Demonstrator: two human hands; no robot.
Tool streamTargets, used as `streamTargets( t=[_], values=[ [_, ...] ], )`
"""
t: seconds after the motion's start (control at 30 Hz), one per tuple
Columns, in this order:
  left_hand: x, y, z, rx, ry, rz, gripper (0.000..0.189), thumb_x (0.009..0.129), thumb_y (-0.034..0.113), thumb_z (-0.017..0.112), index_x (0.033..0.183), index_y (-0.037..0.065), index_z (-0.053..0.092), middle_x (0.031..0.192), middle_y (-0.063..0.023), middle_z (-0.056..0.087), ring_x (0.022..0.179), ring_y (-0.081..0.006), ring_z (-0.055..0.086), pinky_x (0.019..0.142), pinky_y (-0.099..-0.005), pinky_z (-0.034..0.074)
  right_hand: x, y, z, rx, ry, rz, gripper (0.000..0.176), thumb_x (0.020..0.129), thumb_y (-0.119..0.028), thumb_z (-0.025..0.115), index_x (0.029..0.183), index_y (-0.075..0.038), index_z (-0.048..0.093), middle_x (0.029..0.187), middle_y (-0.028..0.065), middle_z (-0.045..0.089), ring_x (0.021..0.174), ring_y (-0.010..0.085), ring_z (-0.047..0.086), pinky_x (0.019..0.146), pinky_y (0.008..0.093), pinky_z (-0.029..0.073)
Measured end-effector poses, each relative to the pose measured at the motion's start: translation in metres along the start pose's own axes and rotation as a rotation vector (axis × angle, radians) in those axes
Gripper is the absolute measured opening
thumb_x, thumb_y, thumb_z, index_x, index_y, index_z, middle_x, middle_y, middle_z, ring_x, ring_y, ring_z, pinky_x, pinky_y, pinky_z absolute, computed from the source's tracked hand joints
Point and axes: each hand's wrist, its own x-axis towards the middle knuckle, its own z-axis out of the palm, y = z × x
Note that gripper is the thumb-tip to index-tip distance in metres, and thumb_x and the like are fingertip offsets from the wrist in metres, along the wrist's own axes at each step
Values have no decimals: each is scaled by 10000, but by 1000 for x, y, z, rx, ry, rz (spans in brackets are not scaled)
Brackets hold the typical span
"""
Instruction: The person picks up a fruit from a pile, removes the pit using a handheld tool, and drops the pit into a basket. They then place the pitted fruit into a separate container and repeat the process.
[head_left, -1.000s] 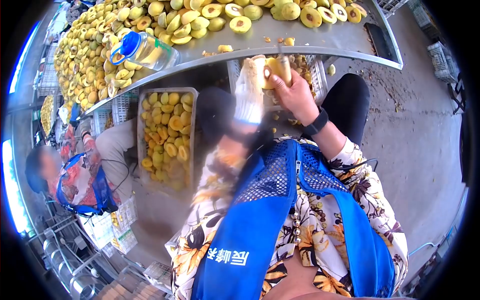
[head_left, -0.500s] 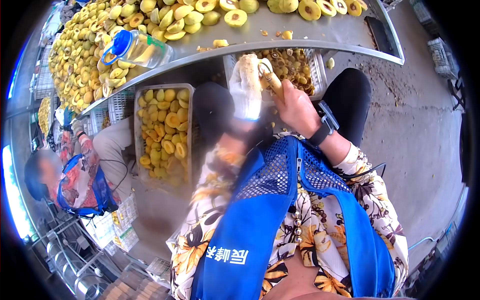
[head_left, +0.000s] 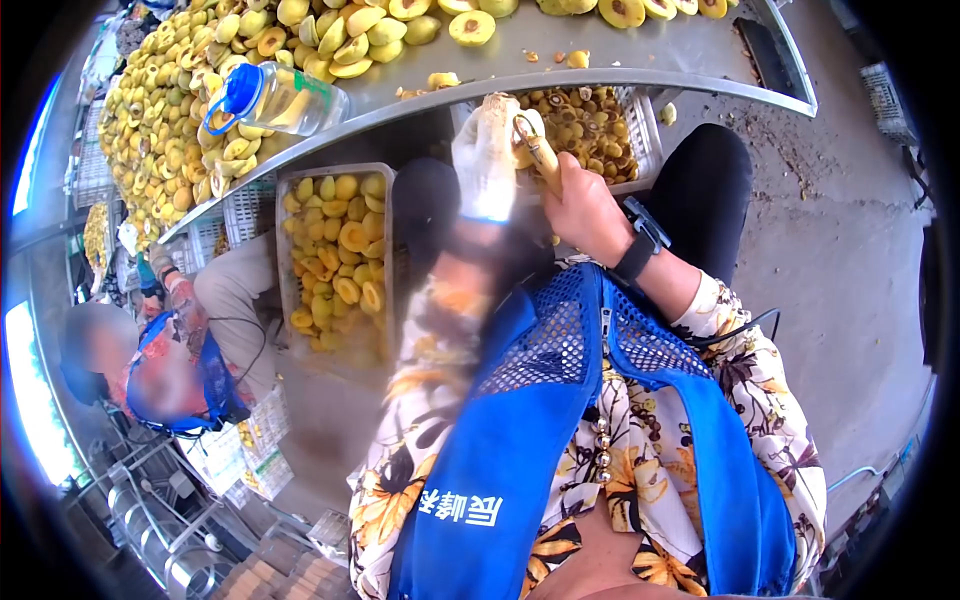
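My left hand [head_left: 485, 155], in a white knitted glove, is closed around a piece of yellow stone fruit [head_left: 523, 152]. My bare right hand [head_left: 590, 208] grips the wooden handle of a pitting tool [head_left: 543, 162], whose curved metal loop meets the fruit. Both hands are close together above a white crate [head_left: 645, 140] of brownish-yellow scraps and pits [head_left: 585, 125], between my knees. Left of my knee stands another crate [head_left: 285, 255] filled with yellow fruit halves [head_left: 340, 240].
A metal table [head_left: 660, 50] with a raised rim holds a large heap of halved fruit [head_left: 165, 125]. A water bottle [head_left: 295, 100] with a blue cap lies near its edge. To the left sits another person [head_left: 175, 370] in a blue vest. Debris [head_left: 770, 150] dots the floor at right.
My hands stay together at the fruit, with the tool now held slightly more upright. The view has shifted a little. The other person's arms have moved slightly.
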Motion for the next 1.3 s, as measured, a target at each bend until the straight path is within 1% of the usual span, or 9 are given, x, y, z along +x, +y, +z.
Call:
streamTargets(
  t=[0.07, 0.27, 0.37, 0.5, 0.63, 0.77, 0.87, 1.1, 1.3],
  values=[
    [-3, -10, 5, -18, 12, 217, 276, 912, 258, 532, 917, -6, 612, 760, -40, 616, 638, -92, 560, 578, -211, 456, 1, -4, -1, 41, 13, 27, 169, 776, -77, 524, 865, 42, 444, 680, 288, 553, 712, 458, 557, 617, 483, 437],
    [1, 5, -1, 164, -8, 26, 291, 914, 266, 519, 928, -8, 617, 770, -61, 624, 641, -109, 575, 578, -225, 468, 0, -23, -25, 64, -160, 85, 197, 744, -55, 527, 886, 45, 433, 708, 277, 564, 739, 446, 561, 648, 482, 441],
    [16, 5, -18, 146, -153, -90, 312, 907, 271, 501, 910, -18, 619, 796, -78, 626, 688, -142, 597, 601, -241, 480, 0, -1, -14, -126, -90, -204, 391, 847, -154, 488, 1233, -121, 442, 814, 203, 583, 591, 342, 604, 473, 426, 463],
    [14, 14, -20, 211, -160, -203, 312, 911, 269, 503, 920, -21, 619, 806, -59, 619, 707, -120, 577, 630, -228, 466, 2, -1, -9, -160, -96, -171, 380, 843, -134, 478, 1220, -107, 437, 794, 207, 578, 596, 360, 600, 469, 429, 462],
    [1, -1, -7, 188, 0, 153, 236, 896, 210, 552, 891, -15, 626, 822, -21, 615, 698, -72, 545, 626, -212, 443, 7, 6, 3, -50, -112, -133, 389, 845, -117, 461, 1232, -117, 426, 773, 199, 566, 586, 363, 593, 474, 434, 464],
    [4, 2, -10, 187, -83, 27, 276, 902, 247, 527, 915, -14, 618, 804, -40, 612, 683, -100, 557, 622, -220, 454, 3, 0, -7, -93, -111, -135, 393, 841, -108, 454, 1233, -120, 434, 738, 197, 560, 579, 366, 585, 497, 443, 470],
    [22, 1, -24, 162, -180, -151, 313, 908, 283, 502, 941, -11, 606, 801, -61, 609, 682, -131, 576, 618, -234, 471, 1, -13, -19, -57, -161, -29, 200, 728, -40, 511, 894, 51, 446, 689, 272, 563, 715, 434, 574, 640, 476, 454],
    [12, 1, -14, -30, -110, -162, 377, 914, 402, 485, 946, 37, 573, 860, -60, 591, 728, -150, 592, 606, -275, 500, 8, -5, -8, 174, -146, -13, 184, 760, -92, 526, 864, 52, 478, 641, 218, 571, 609, 319, 610, 555, 397, 474],
    [-4, 0, 2, 99, 134, -70, 323, 895, 367, 537, 845, 49, 568, 722, -33, 582, 654, -169, 579, 556, -280, 456, 0, -10, 2, 353, -157, 58, 169, 768, -92, 503, 875, 38, 490, 604, 155, 565, 481, 245, 581, 441, 346, 454]
  ],
)
